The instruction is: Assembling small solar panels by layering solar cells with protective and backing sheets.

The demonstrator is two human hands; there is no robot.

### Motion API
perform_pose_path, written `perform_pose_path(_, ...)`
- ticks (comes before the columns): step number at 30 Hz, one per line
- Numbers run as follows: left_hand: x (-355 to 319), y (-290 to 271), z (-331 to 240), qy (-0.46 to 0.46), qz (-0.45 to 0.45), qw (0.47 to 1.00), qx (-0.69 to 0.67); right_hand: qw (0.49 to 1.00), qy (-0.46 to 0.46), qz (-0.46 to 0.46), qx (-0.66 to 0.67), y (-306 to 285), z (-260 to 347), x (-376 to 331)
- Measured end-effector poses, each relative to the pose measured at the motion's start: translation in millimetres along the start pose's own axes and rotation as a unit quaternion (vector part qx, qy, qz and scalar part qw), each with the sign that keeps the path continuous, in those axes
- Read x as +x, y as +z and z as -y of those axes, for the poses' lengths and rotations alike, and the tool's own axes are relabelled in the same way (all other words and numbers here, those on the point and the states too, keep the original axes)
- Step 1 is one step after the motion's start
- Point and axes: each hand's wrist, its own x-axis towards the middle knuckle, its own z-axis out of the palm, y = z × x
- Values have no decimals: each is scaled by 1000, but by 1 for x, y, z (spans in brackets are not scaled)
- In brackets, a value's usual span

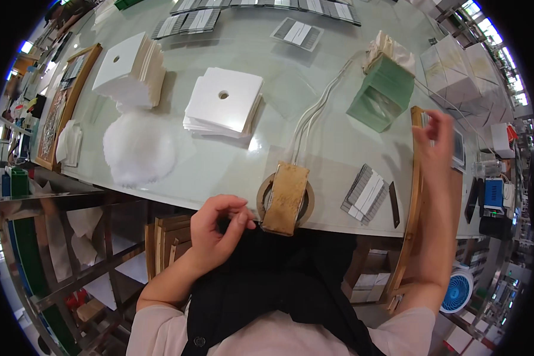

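The left hand (221,230) is at the table's near edge, its fingers curled in toward the thumb with a small gap; whether anything thin is pinched there, I cannot tell. Just right of it, a tan block (286,199) lies across a brown ring (310,207) at the near edge of the table (210,163). Farther right are a fanned stack of grey-and-white strips (365,194) and a narrow dark bar (394,204). On the right, a wooden tray (417,178) reaches past the near edge. The right hand (435,141) is over its far part, fingers bent and partly closed; I cannot tell if they hold anything.

Beyond, to the left, lies a fluffy white pad (137,145), with two stacks of white sheets, one in the middle (225,98) and one farther left (124,68). Pale wires (314,113) run from the block's far end toward a green glassy block (381,95) at the far right. Farthest are a single clear-backed strip pack (298,34) and a row of grey packs (267,3).
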Motion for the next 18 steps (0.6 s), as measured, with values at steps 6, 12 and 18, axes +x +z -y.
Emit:
perform_pose_path(6, -3, -15, -6, 48, 50, 996, 51, 989, 55, 34, 132, 40, -22, 15)
perform_pose_path(12, -2, -40, 10, 35, -76, 983, 162, 906, 200, -4, 373, 49, -29, 7)
perform_pose_path(18, 46, -74, 22, 169, -153, 838, 495, 890, 224, -41, 394, 44, -21, 6)
